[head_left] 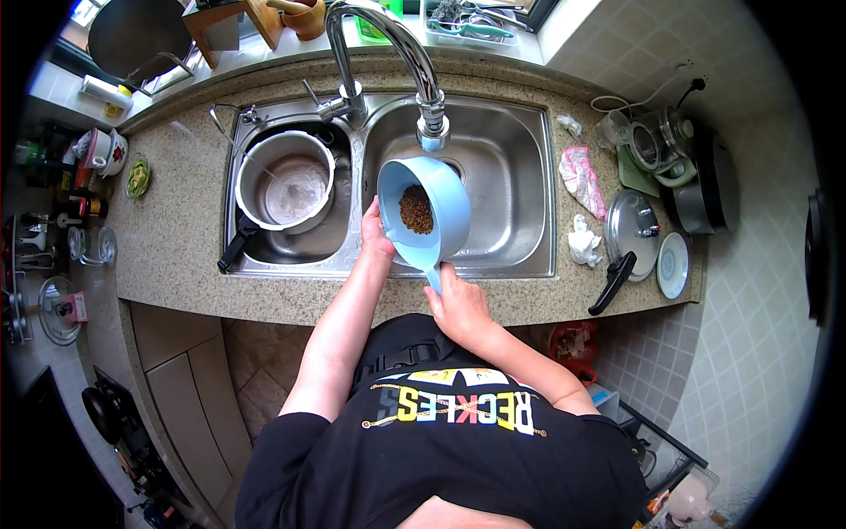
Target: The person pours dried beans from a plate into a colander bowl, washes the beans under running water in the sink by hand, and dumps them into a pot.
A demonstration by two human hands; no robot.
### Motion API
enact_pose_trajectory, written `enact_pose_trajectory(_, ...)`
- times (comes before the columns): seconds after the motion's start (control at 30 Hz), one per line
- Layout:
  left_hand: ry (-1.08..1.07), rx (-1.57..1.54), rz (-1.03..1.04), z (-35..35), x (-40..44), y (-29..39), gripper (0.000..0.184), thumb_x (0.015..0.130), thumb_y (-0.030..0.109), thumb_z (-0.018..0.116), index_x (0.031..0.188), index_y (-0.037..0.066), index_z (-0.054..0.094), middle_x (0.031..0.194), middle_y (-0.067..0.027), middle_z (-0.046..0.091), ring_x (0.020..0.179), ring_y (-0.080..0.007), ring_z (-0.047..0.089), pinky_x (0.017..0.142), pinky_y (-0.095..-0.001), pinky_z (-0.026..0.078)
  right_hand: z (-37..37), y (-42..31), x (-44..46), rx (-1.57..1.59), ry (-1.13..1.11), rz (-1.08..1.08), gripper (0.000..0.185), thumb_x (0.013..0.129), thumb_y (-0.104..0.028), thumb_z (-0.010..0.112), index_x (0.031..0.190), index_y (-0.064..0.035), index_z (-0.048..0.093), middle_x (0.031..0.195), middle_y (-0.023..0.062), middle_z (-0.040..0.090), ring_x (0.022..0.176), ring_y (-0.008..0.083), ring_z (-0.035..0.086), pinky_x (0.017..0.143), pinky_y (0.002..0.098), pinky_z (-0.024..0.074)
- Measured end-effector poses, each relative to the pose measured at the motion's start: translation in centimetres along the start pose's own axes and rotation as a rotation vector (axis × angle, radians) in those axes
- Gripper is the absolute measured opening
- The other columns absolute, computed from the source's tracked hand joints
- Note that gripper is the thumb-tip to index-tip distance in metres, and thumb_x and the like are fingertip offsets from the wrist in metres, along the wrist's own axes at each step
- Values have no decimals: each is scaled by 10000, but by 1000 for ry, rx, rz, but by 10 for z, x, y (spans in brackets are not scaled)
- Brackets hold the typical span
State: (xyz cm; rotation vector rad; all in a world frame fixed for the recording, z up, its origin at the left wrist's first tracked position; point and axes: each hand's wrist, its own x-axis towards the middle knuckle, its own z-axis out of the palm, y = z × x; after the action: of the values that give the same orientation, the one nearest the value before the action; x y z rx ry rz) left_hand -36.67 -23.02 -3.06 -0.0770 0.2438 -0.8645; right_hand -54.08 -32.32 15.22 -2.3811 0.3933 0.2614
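A light blue plastic bowl with a handle (453, 201) is tilted over the front of the right sink basin, beneath the tap. Small brown grains (416, 210) lie gathered inside it. My left hand (376, 231) grips the bowl's left side, its fingers partly hidden behind the wall. Around the short handle, my right hand (460, 304) is closed. The chrome tap (433, 123) ends just above the bowl's rim, and no water stream shows from it.
A metal pot (247, 189) with some cloudy liquid stands in the left basin. Right of the sink are a pink-patterned cloth (582, 181), crumpled white tissue (584, 241), a pressure-cooker lid (631, 231) and a small dish (672, 266). A small bowl of green pieces (138, 177) sits left.
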Motion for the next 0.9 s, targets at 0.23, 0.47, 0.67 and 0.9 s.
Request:
enact_pose_trajectory(0.23, -90, -32, -12, 2, -2, -2, 435, 950, 345, 360, 1160, 13, 547, 1167, -169, 578, 1075, -327, 542, 969, -462, 406, 1, 0, -1, 0, 10, -21, 365, 852, -221, 556, 1089, 4, 394, 741, 261, 592, 673, 457, 586, 603, 538, 462)
enact_pose_trajectory(0.47, 4, 33, 23, 2, -1, -2, 434, 947, 348, 368, 1163, 15, 546, 1168, -169, 577, 1072, -328, 543, 966, -464, 409, 1, -1, -1, -12, -1, -24, 363, 853, -213, 553, 1089, 9, 389, 753, 261, 592, 673, 455, 587, 605, 537, 464)
enact_pose_trajectory(0.67, 72, 90, 45, 5, -1, -3, 440, 945, 355, 373, 1170, 17, 544, 1171, -169, 576, 1076, -326, 542, 967, -465, 407, 2, 0, -1, -17, -7, -29, 361, 853, -211, 552, 1084, 14, 389, 753, 261, 591, 672, 455, 587, 604, 536, 466)
enact_pose_trajectory(0.9, -10, 38, 0, 4, 0, -2, 443, 944, 358, 377, 1171, 17, 544, 1174, -167, 576, 1076, -325, 546, 969, -463, 407, 0, -3, -1, -27, -10, -31, 375, 856, -216, 548, 1101, 18, 387, 741, 255, 592, 660, 448, 590, 598, 531, 471)
